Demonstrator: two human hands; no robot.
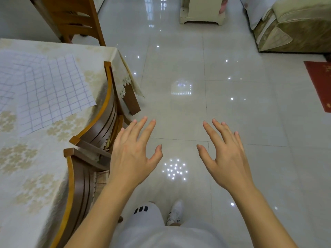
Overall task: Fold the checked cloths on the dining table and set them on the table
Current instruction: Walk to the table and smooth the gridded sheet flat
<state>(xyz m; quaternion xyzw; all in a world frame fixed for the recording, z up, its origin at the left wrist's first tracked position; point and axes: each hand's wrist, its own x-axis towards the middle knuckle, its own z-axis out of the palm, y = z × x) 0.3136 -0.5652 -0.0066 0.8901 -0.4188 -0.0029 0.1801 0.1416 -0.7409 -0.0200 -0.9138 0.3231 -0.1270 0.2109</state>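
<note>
While one checked cloth lies on the table, two hands, left hand and right hand, spread, empty

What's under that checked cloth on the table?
The checked cloth lies on a cream patterned tablecloth covering the table. The tabletop itself is hidden, as is anything beneath the cloth.

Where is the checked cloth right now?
In the head view the checked cloth lies spread on the dining table at the far left, beside the tucked-in wooden chairs, away from both empty hands.
</note>
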